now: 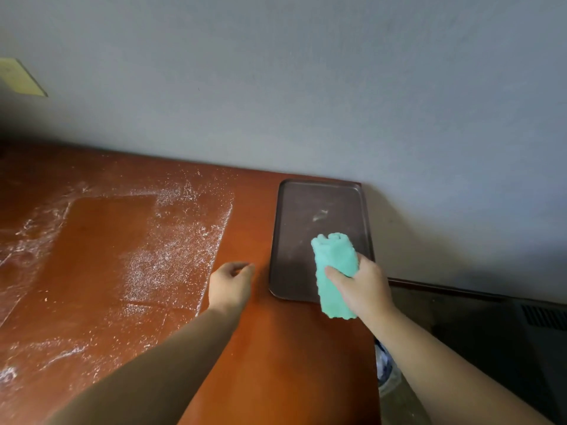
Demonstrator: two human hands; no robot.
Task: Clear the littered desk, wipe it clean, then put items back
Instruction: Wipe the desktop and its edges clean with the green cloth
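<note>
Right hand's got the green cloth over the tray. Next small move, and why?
Probably swing the right hand left and press the rolled green cloth onto the desk at the edge of the white powder. The powder covers much of the desk's left side, while the brown tray shows only a faint smear. The left hand holds nothing, beside the tray.

I see open desk between the white powder and the brown tray, where my left hand rests. The tray fills the far right corner, hard against the wall. My right hand, gripping the rolled green cloth, blocks the tray's near edge.
</note>
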